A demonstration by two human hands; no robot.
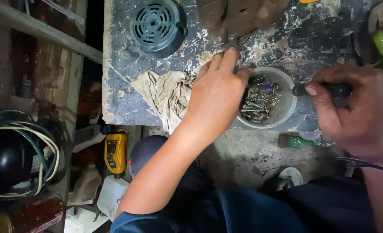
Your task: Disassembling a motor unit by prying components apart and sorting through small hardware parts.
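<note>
A worn workbench top, its dark paint chipped to pale patches, fills the upper part of the view; its near edge runs just below the bowl and its left edge drops off beside a wooden post. A rusty brown metal casting sits at the far side, with a round slotted fan cover to its left and open bench surface between them. A crumpled beige rag lies near the front edge, one corner hanging over it. Just right of the rag stands a pale plastic bowl, close to the bench edge, holding a heap of screws and bolts.

The left hand reaches across the bowl's left rim, fingers curled and pinched at a small metal part under the casting; what exactly it grips I cannot tell. The right hand is clenched around a black-handled tool pointing towards the bowl's right rim.

Below the bench, a yellow multimeter and a green-handled screwdriver lie on the floor.
</note>
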